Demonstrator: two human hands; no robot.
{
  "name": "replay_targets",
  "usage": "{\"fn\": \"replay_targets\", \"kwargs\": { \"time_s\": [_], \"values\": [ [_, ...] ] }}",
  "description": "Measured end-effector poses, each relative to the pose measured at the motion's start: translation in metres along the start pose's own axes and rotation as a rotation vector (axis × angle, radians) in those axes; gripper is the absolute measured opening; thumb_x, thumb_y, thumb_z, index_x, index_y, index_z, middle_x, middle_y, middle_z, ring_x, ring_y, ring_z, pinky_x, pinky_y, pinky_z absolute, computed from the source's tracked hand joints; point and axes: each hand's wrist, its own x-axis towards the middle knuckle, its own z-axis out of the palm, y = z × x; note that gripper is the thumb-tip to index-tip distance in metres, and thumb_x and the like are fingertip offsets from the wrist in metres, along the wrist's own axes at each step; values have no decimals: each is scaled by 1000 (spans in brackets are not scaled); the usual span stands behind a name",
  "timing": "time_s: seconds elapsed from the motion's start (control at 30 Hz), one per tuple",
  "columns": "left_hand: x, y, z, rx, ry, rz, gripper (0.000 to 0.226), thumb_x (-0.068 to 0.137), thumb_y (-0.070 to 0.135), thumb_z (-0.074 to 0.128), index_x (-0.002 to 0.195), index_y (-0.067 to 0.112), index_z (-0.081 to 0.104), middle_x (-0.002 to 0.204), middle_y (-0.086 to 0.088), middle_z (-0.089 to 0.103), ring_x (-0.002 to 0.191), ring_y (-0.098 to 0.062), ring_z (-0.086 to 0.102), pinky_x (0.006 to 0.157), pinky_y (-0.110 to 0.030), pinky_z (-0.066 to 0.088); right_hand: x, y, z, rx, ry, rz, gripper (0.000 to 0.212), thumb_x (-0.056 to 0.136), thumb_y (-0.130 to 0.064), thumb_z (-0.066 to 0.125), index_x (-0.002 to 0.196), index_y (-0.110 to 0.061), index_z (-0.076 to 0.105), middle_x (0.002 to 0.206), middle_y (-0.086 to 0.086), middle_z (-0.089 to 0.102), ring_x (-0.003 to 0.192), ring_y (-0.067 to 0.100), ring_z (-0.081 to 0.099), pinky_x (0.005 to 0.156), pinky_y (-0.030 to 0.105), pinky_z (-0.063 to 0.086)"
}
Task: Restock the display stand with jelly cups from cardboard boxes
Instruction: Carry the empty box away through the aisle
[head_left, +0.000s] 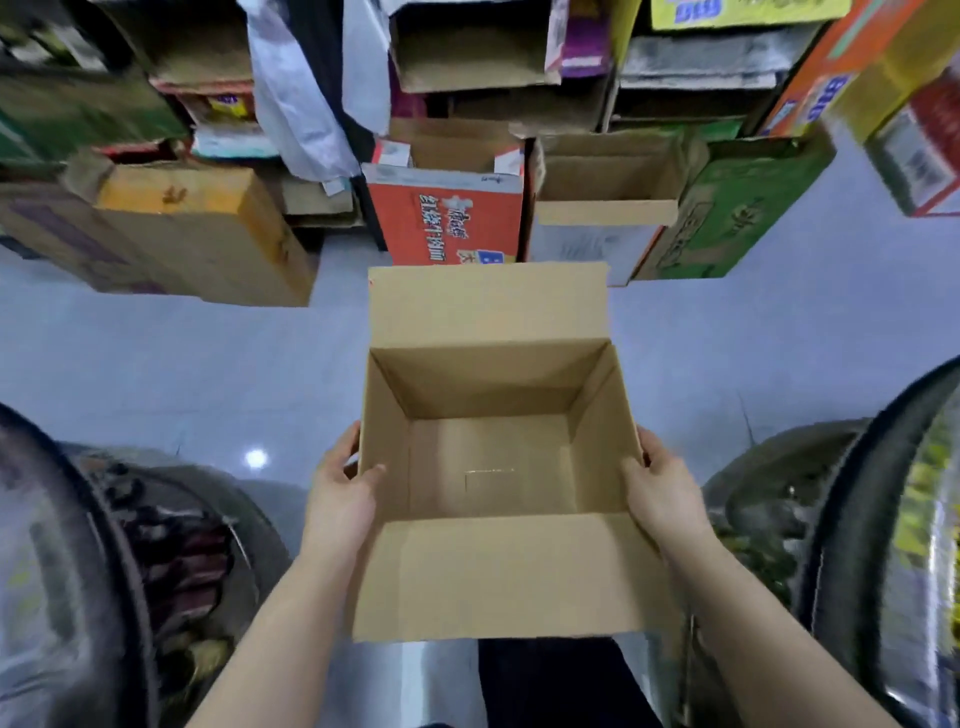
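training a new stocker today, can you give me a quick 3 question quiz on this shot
1. True or false: the plain cardboard box held in both hands has jelly cups inside.
2. Where do the hands grip it? A) the near flap B) its left and right side walls C) underneath
3. What colour is the printed box on the floor straight beyond it?

Key: 1 false, it looks empty. 2 B, left hand, right hand. 3 red.

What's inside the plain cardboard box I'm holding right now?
Nothing shows inside the plain cardboard box: only its bare bottom and inner walls, no jelly cups. The left hand and right hand grip its sides. What lies under it is hidden.
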Motion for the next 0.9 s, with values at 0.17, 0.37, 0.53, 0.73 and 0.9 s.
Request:
{"fn": "replay_targets", "kwargs": {
  "time_s": [0.17,0.37,0.53,0.73,0.9],
  "values": [
    [111,36,71,55,-3,14,55,86,-5,48,124,34,55,115,3,65,106,-17,61,88,-34,51,134,-44,-16,-22,-24,-11,27,89,-25,39,82,-48,51,68,-18,60,64,3,54,52,22,36],
    [253,14,134,209,7,83,54,88,-4,49,133,27,48,127,2,58,114,-17,55,93,-34,45,295,-46,22,-55,-71,-38,30,93,-27,38,95,-55,49,72,-19,60,61,3,57,47,19,38],
    [385,-61,175,348,-2,111,55,88,-1,52,133,31,46,123,5,57,103,-11,56,80,-23,43,434,-1,105,-37,-139,-86,36,92,-16,41,117,-39,53,81,-17,62,71,8,59,59,21,43],
    [508,-151,207,446,-12,146,57,88,-1,52,136,28,44,121,2,52,107,-20,54,87,-35,44,555,53,196,-113,-186,-143,46,87,-10,40,122,-38,49,82,-3,63,70,18,56,57,25,43],
    [561,-198,222,461,-33,174,56,88,2,53,131,35,45,118,6,55,103,-19,56,81,-34,45,604,80,235,-144,-161,-209,36,88,-13,40,114,-35,52,74,-7,60,65,13,55,54,23,41]
  ]
}}
